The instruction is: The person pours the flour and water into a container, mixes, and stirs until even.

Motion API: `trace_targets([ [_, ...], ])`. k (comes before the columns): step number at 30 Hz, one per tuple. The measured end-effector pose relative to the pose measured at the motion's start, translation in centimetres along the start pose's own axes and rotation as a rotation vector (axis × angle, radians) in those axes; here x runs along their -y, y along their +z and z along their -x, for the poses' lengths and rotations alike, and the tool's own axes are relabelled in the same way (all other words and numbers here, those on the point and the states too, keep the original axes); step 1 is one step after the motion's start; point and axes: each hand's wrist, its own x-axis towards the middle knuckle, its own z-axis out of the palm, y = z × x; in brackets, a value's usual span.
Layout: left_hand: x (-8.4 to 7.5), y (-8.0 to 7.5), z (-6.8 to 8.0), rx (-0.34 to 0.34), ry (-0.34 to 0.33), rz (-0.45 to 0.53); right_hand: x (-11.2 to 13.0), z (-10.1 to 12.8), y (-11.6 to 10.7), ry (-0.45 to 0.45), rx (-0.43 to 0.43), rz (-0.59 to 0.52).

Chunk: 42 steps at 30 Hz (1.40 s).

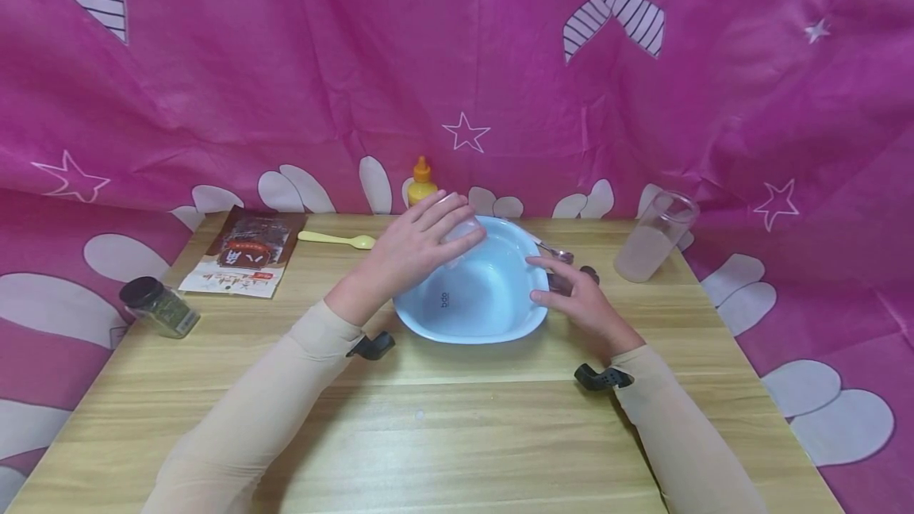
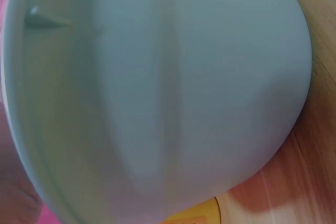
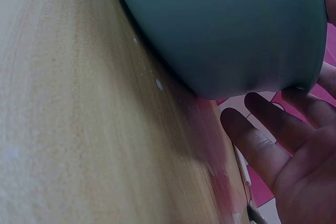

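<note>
In the head view a light-blue plastic basin (image 1: 471,335) stands on the table, wet-looking inside, with dark lettering on its inner wall. My left hand (image 1: 421,244) is over its far left side and holds a small clear cup (image 1: 462,230), mostly hidden by the fingers. The left wrist view shows only the basin's outer wall (image 2: 220,77). At the basin's right rim is my right hand (image 1: 574,296), with thumb and index at the rim. In the right wrist view its other fingers (image 3: 262,153) spread below, close to the outer wall.
A yellow squeeze bottle (image 1: 421,187) stands behind the basin. To the left lie a yellow spoon (image 1: 336,239), a brown-and-white food packet (image 1: 246,252) and a black-lidded jar (image 1: 159,308). Near my right hand is a metal measuring spoon (image 1: 557,252); a glass of cloudy liquid (image 1: 653,236) stands farther right.
</note>
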Motion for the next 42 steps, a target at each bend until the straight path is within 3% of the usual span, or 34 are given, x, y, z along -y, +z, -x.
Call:
trace_targets([
  [25, -0.17, -0.04, -0.26, -0.030, 0.024, -0.011, -0.05, -0.03, -0.01, -0.018, 0.001, -0.002],
  [42, -0.25, 0.05, -0.20, 0.007, 0.035, -0.008, -0.05, -0.04, -0.05, -0.013, 0.007, 0.011],
])
